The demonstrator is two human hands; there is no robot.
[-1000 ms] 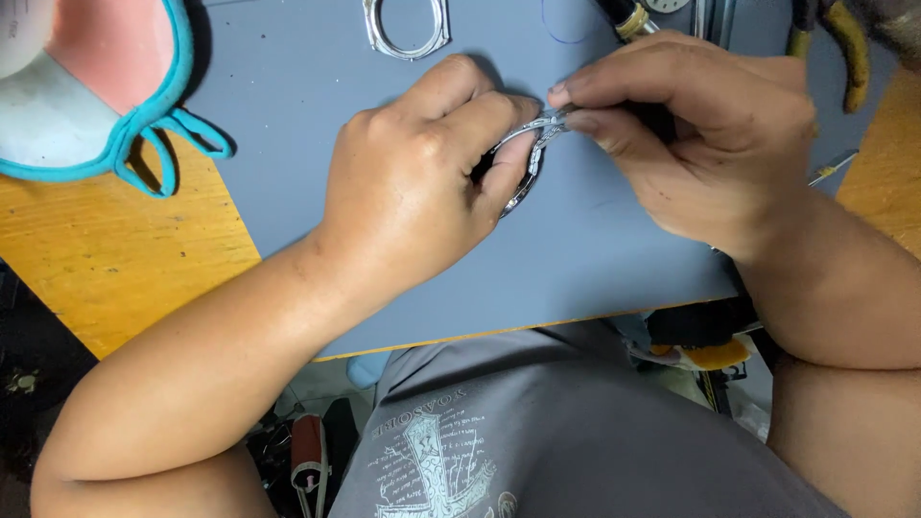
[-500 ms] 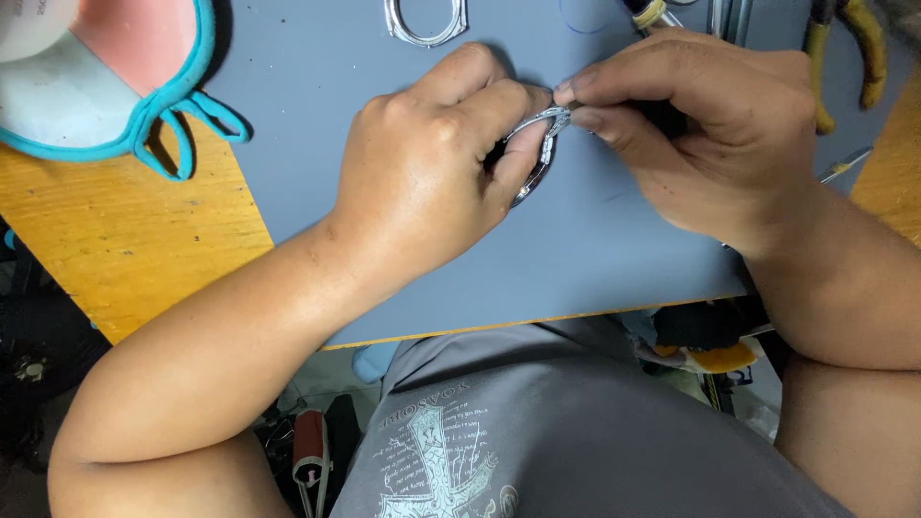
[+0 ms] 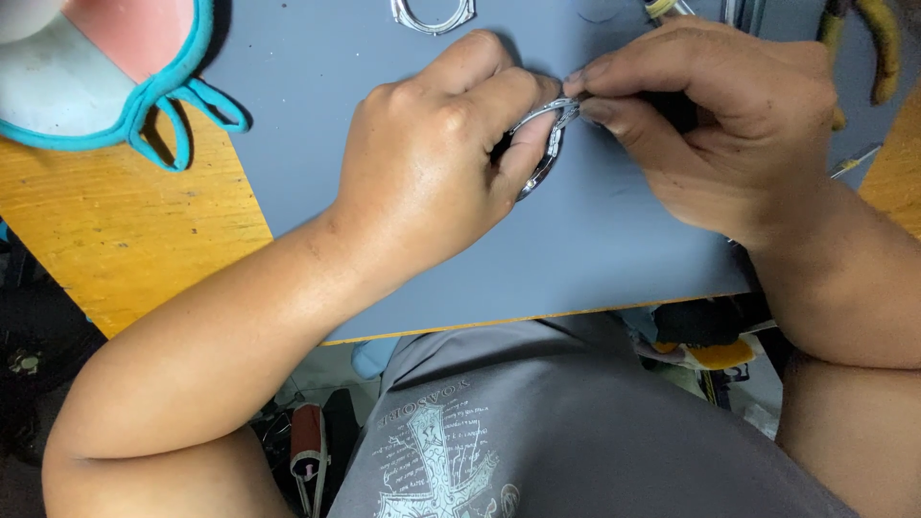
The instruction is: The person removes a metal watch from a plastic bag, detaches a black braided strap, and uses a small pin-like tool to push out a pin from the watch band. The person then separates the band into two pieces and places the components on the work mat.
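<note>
Two bare hands meet over a grey mat (image 3: pixel 595 249): the left hand (image 3: pixel 432 163) is curled around a small silvery metal ring (image 3: pixel 547 144), and the right hand (image 3: pixel 710 125) pinches the ring's upper edge between thumb and forefinger. The ring sits just between the two hands, mostly hidden under the left fingers. Beyond the left knuckles lies a second silvery ring (image 3: pixel 432 14); yellow-handled pliers (image 3: pixel 878 48) lie past the right hand, and a teal-edged cloth piece (image 3: pixel 106 86) lies well off beside the left.

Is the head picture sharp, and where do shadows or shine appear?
Head view: sharp and evenly lit; soft shadows under the left hand and right hand on the grey mat; small bright glints on the metal ring; no strong glare or blur.
</note>
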